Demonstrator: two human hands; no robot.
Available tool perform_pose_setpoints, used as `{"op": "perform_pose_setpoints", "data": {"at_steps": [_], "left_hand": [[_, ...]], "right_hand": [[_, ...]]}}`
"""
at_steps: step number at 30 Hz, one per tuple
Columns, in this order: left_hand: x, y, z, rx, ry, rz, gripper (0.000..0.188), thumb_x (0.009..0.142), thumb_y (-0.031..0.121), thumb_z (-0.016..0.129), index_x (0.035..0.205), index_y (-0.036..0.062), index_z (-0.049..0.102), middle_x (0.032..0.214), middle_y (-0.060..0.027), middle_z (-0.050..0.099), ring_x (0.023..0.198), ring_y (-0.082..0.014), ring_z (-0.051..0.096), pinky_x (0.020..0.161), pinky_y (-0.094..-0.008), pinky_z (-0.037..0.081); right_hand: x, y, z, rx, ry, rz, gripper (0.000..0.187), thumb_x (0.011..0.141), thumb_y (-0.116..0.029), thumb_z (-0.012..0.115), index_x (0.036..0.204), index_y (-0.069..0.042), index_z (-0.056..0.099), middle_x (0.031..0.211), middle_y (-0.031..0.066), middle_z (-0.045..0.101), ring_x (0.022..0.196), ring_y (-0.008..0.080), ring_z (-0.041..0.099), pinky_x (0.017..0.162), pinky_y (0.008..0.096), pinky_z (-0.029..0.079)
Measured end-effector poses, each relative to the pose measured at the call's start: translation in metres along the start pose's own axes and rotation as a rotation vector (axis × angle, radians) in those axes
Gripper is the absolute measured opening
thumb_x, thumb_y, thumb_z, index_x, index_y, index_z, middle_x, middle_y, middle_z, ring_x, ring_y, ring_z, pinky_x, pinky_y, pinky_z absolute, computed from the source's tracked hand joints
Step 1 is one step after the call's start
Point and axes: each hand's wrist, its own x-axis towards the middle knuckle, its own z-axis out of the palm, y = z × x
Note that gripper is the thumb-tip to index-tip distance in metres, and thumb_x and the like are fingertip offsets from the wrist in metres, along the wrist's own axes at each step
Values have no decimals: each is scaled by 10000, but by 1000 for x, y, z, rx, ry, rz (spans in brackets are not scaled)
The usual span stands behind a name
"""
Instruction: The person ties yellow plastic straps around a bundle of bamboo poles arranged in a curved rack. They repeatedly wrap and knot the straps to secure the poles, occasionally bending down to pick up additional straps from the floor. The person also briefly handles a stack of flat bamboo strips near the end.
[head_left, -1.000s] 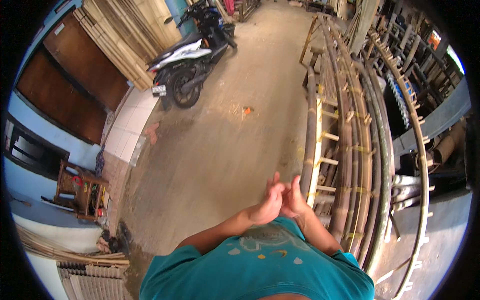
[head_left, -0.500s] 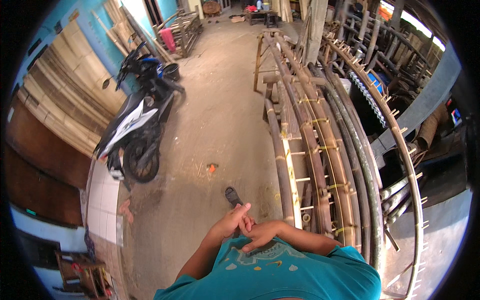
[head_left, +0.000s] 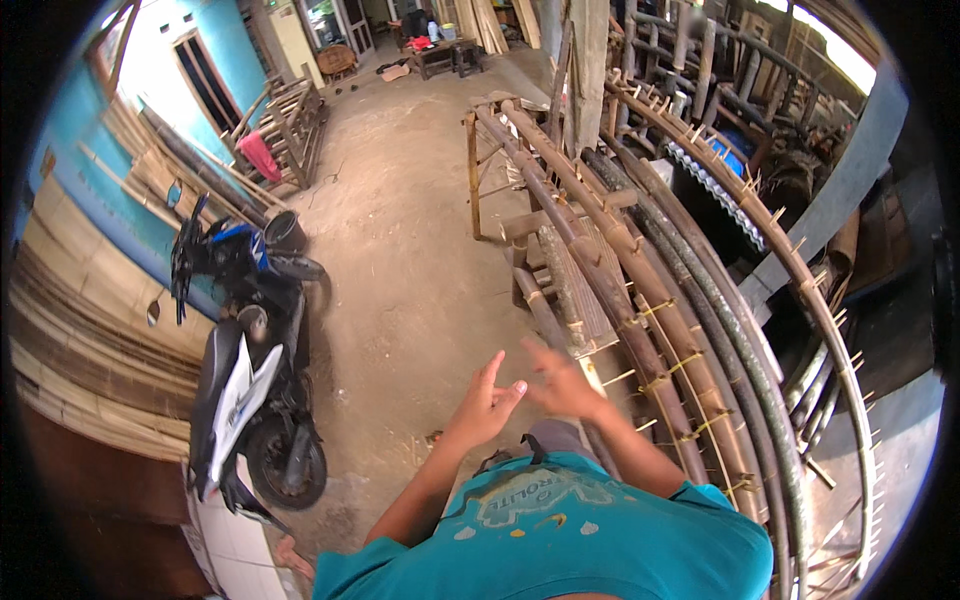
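Note:
My left hand (head_left: pixel 485 408) is held up in front of my teal shirt (head_left: pixel 560 505), with its fingers apart and nothing in it. Close beside it, my right hand (head_left: pixel 562 380) is also empty; its fingers are spread and slightly blurred. A small gap separates the two hands. Nearest to the right hand is a long bamboo frame (head_left: pixel 590 262) with yellow ties along its poles, and neither hand touches it.
At left a white, blue and black motorbike (head_left: pixel 240 400) is parked beside leaning bamboo panels (head_left: pixel 95 310). Several long poles (head_left: pixel 715 300) and a curved bamboo rail with pegs (head_left: pixel 822 315) line the right. A pink cloth (head_left: pixel 258 155) hangs on a bamboo bench farther off.
My hands were together at my waist; they have come apart and risen forward. The view has tilted up and shifted, so the motorbike and frame sit lower in it.

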Motion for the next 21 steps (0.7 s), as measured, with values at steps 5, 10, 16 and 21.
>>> {"op": "perform_pose_setpoints", "data": {"at_steps": [5,10,16,21], "left_hand": [[98,-11,-61,88,-101,-23,537,945,326,546,1332,-27,429,1265,-237,484,1040,-310,606,879,-374,484],[194,-74,-105,201,-127,-113,466,950,315,540,1274,-18,506,1173,-217,583,1037,-284,610,878,-357,479],[320,-54,-152,178,-144,-258,453,960,306,521,1280,-14,503,1166,-190,602,1024,-243,610,879,-339,475],[440,-47,-167,207,-312,-175,455,969,303,508,1299,-9,486,1166,-178,598,1059,-235,589,896,-338,467]], "right_hand": [[139,82,-74,85,517,253,473,858,-212,657,1266,-17,521,1130,190,615,935,235,645,773,348,512],[274,203,-115,-31,802,335,382,863,-180,632,1194,1,574,981,193,648,843,289,659,765,369,512],[357,241,-127,-436,748,546,307,852,-200,639,1101,-21,625,986,218,640,835,380,644,731,432,520],[372,240,-147,-310,794,503,204,853,-173,628,950,3,658,869,213,649,788,395,634,687,436,507]]}}
